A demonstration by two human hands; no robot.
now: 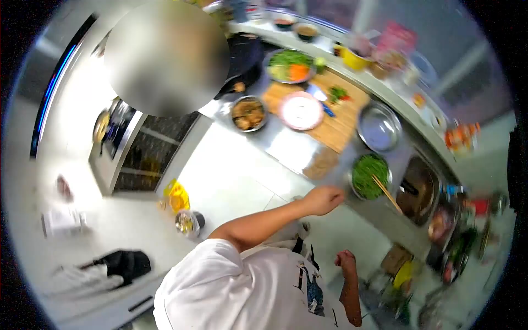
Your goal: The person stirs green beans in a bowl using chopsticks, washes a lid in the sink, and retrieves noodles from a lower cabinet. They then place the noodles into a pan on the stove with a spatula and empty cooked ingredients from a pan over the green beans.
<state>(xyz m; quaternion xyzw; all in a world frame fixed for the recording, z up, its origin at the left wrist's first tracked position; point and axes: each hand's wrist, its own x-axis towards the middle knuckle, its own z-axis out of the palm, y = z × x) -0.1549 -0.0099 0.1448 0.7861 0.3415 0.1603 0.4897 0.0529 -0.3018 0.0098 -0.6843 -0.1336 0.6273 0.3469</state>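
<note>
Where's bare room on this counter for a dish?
The cutting board is bare between the pink-rimmed plate and empty-looking bowl; the counter, between that plate and its front edge. The window ledge is crowded.

Looks down into a brightly lit, pale kitchen (242,151).
Spans a glossy, light tiled floor (220,170), meets a metal tabletop (291,148) backed by a pale ledge (323,43) and a framed window (333,13), and takes in, on the left, a light cabinet (154,148) with a dark glossy front, plus a long dark bar (56,82) edged in glowing blue.
</note>
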